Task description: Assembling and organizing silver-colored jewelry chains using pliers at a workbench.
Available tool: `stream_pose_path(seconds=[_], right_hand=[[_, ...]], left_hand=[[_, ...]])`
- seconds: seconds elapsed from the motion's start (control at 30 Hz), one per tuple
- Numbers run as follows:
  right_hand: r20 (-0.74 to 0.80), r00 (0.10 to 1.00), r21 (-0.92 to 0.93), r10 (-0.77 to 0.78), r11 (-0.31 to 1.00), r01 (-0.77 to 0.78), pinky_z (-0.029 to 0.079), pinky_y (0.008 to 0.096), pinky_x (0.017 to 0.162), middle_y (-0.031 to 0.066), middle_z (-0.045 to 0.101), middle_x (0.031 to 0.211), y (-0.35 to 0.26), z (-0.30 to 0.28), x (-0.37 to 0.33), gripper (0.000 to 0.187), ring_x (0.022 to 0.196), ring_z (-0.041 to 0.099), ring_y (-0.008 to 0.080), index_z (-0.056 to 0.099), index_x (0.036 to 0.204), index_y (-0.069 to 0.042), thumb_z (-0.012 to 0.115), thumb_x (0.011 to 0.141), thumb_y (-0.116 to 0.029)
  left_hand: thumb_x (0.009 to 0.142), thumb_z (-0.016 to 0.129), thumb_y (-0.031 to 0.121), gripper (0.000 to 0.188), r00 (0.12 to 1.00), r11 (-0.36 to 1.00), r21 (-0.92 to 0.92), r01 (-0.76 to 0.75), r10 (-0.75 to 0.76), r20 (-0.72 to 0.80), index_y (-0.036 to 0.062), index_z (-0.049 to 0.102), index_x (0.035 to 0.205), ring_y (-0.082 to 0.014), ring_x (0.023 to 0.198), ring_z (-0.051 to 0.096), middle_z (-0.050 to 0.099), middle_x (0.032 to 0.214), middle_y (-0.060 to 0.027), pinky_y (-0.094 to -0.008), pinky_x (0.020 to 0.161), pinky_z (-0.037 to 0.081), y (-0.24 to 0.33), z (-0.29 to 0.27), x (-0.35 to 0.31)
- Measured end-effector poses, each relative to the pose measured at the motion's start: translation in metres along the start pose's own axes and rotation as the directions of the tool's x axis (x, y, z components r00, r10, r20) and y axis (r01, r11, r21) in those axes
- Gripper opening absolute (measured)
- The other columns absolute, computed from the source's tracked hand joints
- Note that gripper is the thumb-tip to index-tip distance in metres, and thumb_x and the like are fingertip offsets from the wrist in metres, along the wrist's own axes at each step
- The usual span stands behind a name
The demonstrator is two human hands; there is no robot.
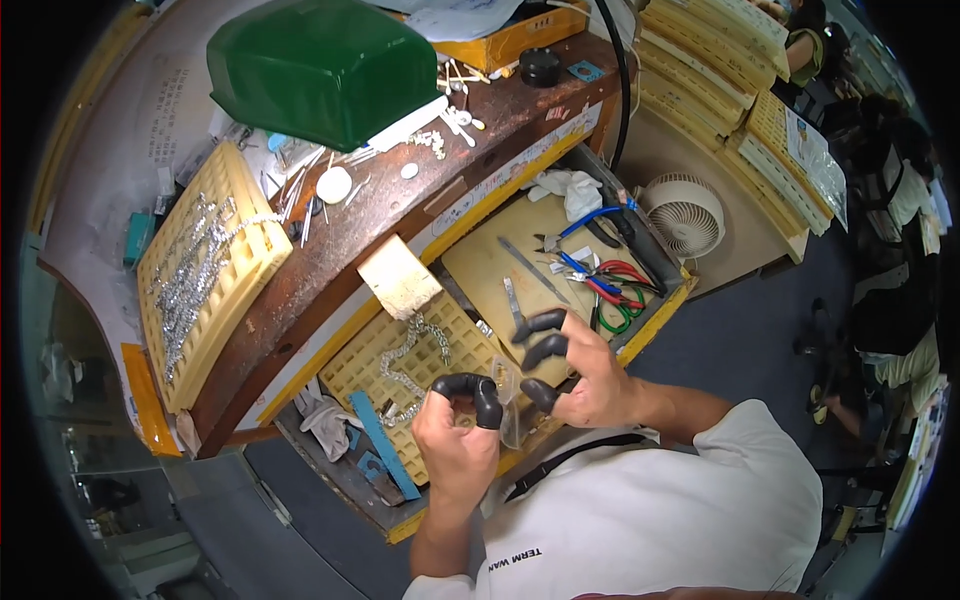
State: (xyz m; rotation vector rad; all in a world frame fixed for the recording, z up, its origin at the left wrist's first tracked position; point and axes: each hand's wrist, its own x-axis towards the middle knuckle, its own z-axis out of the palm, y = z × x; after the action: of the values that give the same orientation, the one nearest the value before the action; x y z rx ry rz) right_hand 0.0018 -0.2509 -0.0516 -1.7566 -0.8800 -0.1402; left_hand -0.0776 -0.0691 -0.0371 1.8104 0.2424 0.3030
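Your left hand [455, 450], below and slightly right of the wooden block [398, 277], has its black-covered thumb and forefinger brought together at the tips; whether anything small is pinched there, you can't really tell from this angle. Your right hand [598, 388], farther right of the block, has its black-covered fingers curled, with a gap between them and the thumb. A clear plastic container [508, 378] sits between your hands, below and right of the block. The silvery chain [387, 358] lies just below the block, winding over the yellow grid tray [462, 351]. Right of the block, a slim metal tool [513, 303] lies near your right fingertips, and the coloured-handled pliers [592, 222] lie farther off.
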Motion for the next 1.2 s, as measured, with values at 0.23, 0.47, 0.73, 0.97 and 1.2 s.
stream_pose_path(seconds=[0.23, 0.47, 0.73, 0.97, 1.2], right_hand=[[0.233, 0.972, 0.134, -0.02, 0.991, -0.012, 0.05, 0.0369, 0.099, 0.018, 0.063, 0.126, 0.007, 0.001, -0.006, 0.073, 0.114, 0.065, 0.0288, 0.053, 0.134, 0.003, 0.088, 0.071, -0.012], [0.332, 0.94, 0.141, 0.078, 0.981, -0.131, 0.048, 0.0399, 0.067, 0.0167, 0.061, 0.087, 0.005, -0.01, -0.019, 0.026, 0.075, 0.061, 0.0331, 0.059, 0.101, 0.005, 0.067, 0.076, -0.001], [0.634, 0.768, 0.014, 0.091, 0.992, -0.129, 0.042, 0.0489, 0.063, 0.0176, 0.052, 0.074, 0.002, -0.019, -0.02, 0.016, 0.072, 0.054, 0.0395, 0.047, 0.08, 0.002, 0.059, 0.074, -0.005], [0.767, 0.631, -0.145, 0.118, 0.989, -0.009, 0.044, 0.0506, 0.063, 0.0176, 0.056, 0.073, -0.006, -0.018, -0.005, 0.019, 0.071, 0.057, 0.0413, 0.046, 0.081, 0.001, 0.062, 0.077, -0.007], [0.768, 0.638, -0.105, 0.057, 0.994, 0.037, 0.044, 0.0504, 0.06, 0.0181, 0.056, 0.071, -0.007, -0.017, -0.002, 0.019, 0.069, 0.059, 0.041, 0.046, 0.076, 0.0, 0.064, 0.075, -0.007]], left_hand=[[0.088, 0.068, -0.004, 0.012, 0.969, 0.919, -0.338, 0.203, -0.139, 0.205, -0.0066, 0.064, 0.098, -0.011, 0.081, 0.066, 0.069, 0.089, -0.0071, -0.0256, 0.075, 0.055, 0.02, -0.006, 0.002], [0.09, 0.068, -0.005, 0.012, 0.989, 0.979, -0.193, 0.065, -0.037, 0.146, -0.0045, 0.065, 0.102, -0.0117, 0.085, 0.066, 0.068, 0.098, -0.0082, -0.0278, 0.072, 0.056, -0.004, -0.015, -0.014], [0.07, 0.072, -0.005, 0.025, 0.991, 0.928, 0.372, 0.031, -0.078, 0.112, -0.0041, 0.064, 0.094, -0.0272, 0.068, 0.065, 0.059, 0.083, -0.0131, -0.0335, 0.061, 0.053, -0.018, -0.011, -0.045], [0.07, 0.068, -0.011, 0.015, 0.995, 0.965, 0.258, 0.036, -0.059, 0.081, -0.0072, 0.062, 0.083, -0.0267, 0.07, 0.069, 0.062, 0.081, -0.0148, -0.0333, 0.063, 0.058, -0.025, -0.002, -0.056], [0.07, 0.068, -0.009, 0.013, 0.998, 0.992, 0.119, 0.035, -0.041, 0.049, -0.0088, 0.058, 0.079, -0.0309, 0.067, 0.07, 0.062, 0.082, -0.0178, -0.0355, 0.059, 0.059, -0.032, 0.008, -0.061]])
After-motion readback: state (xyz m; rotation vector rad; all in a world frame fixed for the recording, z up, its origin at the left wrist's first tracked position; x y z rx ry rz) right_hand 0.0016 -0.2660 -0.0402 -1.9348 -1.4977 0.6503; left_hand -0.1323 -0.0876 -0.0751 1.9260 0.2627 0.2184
